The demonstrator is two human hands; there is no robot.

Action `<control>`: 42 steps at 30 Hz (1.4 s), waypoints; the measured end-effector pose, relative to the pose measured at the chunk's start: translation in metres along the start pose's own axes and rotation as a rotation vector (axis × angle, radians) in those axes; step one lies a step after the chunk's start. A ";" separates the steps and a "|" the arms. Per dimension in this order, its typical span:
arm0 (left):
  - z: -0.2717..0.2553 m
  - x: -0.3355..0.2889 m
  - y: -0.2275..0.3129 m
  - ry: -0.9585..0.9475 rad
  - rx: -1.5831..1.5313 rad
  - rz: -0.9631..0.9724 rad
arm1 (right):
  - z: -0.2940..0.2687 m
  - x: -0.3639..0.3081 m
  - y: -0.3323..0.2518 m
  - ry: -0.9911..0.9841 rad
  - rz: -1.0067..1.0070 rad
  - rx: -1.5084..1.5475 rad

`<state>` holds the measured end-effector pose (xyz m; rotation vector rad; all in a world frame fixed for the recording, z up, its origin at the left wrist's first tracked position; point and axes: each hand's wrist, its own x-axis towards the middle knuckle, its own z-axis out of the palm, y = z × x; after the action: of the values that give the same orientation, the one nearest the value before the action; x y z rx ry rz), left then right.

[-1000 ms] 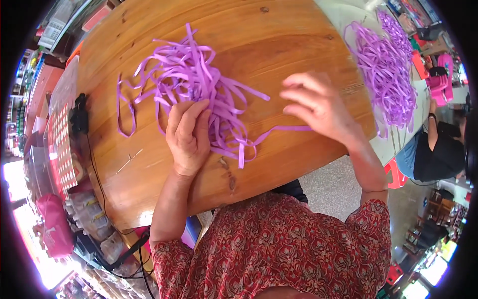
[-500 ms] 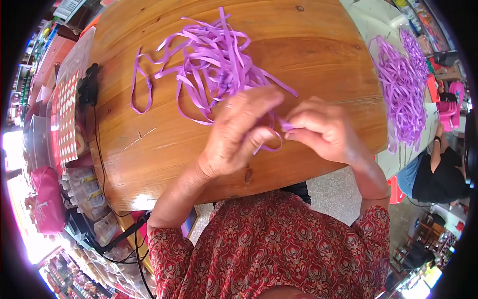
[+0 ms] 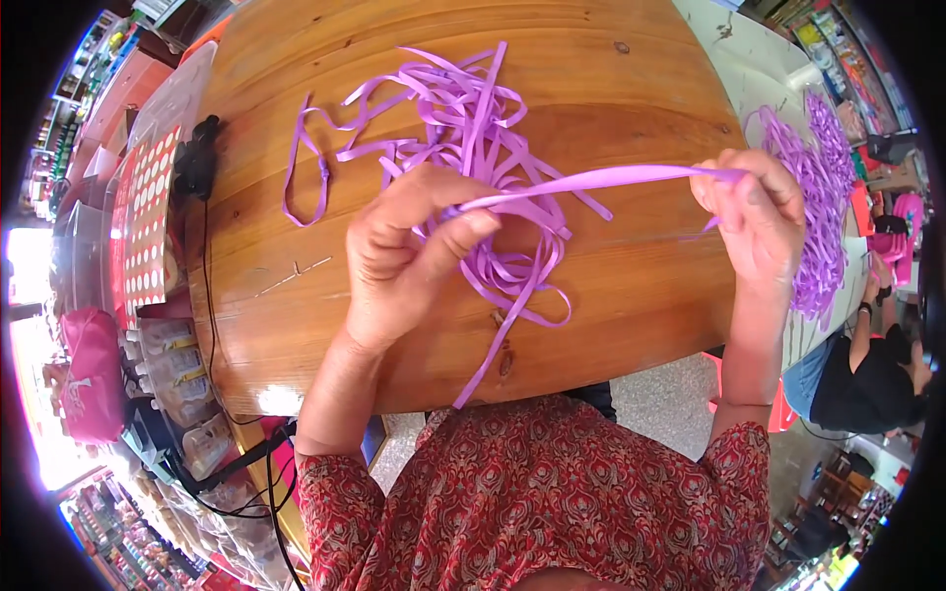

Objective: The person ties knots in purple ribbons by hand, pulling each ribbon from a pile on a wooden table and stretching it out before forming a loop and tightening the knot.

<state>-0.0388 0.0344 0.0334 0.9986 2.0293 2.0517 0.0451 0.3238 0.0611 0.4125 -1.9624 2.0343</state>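
Note:
Between my hands a purple ribbon (image 3: 611, 178) is stretched out, slightly slack and raised over the wooden table (image 3: 631, 286). My left hand (image 3: 409, 251) pinches it between thumb and forefinger, where a small dark purple knot shows. At the other end my right hand (image 3: 754, 202) grips it with closed fingers, and a short tail hangs beneath. Under and behind my left hand lies a loose pile of purple ribbons (image 3: 483, 123), some knotted. One loose end (image 3: 483, 369) trails toward the table's near edge. A single knotted ribbon loop (image 3: 323, 169) lies left of the pile.
On the right, a white table (image 3: 711, 34) bears a big heap of purple ribbons (image 3: 810, 236). A person in black (image 3: 872, 379) is beyond it. Along the left edge are a black cable (image 3: 207, 295), a polka-dot box (image 3: 150, 222) and a pink pouch (image 3: 91, 376).
My right hand has moved right, away from the left, drawing the ribbon out between them. My left hand has shifted slightly left, and a loose end now trails toward the near edge.

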 end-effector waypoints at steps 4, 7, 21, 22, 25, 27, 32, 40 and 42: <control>-0.026 -0.002 -0.004 0.244 -0.260 -0.099 | -0.016 -0.002 0.003 -0.022 0.123 -0.475; -0.038 0.000 -0.009 0.359 -0.090 -0.136 | -0.025 -0.008 0.010 -0.044 0.094 -0.581; 0.058 0.012 0.002 -0.101 0.244 0.246 | 0.050 0.011 0.014 -0.239 -0.065 -0.521; 0.063 0.007 0.001 -0.109 -0.010 0.001 | 0.053 0.009 0.012 -0.159 -0.050 -0.454; 0.060 0.003 -0.017 -0.102 -0.146 -0.146 | 0.048 0.007 0.015 -0.017 -0.068 -0.428; 0.057 0.004 -0.021 -0.085 -0.025 -0.049 | 0.043 0.008 0.016 -0.126 -0.121 -0.670; 0.055 0.006 -0.016 -0.025 -0.048 -0.136 | 0.045 0.002 0.023 -0.069 -0.149 -0.787; 0.047 0.009 -0.021 0.046 0.004 -0.022 | 0.043 -0.001 0.025 -0.135 -0.104 -0.745; 0.048 0.009 -0.022 0.037 0.066 0.037 | 0.039 0.001 0.021 -0.262 0.045 -0.497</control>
<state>-0.0297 0.0828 0.0122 1.0241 2.1249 2.0489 0.0359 0.2838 0.0434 0.5379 -2.5541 1.4910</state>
